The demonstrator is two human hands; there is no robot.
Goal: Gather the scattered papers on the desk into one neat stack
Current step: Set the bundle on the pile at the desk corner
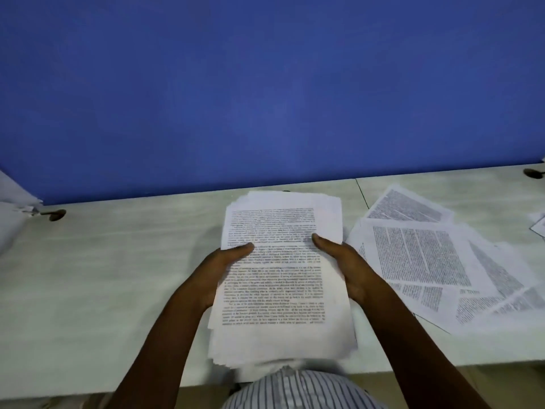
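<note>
A thick stack of printed white papers (277, 278) is held over the pale desk (118, 276), its edges a little uneven. My left hand (219, 270) grips the stack's left edge, thumb lying on the top page. My right hand (343, 267) grips the right edge the same way. The fingers under the stack are hidden. To the right, several loose printed sheets (436, 261) lie fanned and overlapping on the desk.
A blue partition wall (265, 84) stands along the desk's far edge. Cable holes sit at the far left (56, 215) and far right (533, 173). More white paper shows at the left edge (14, 202), and one sheet corner at the right edge (538, 225).
</note>
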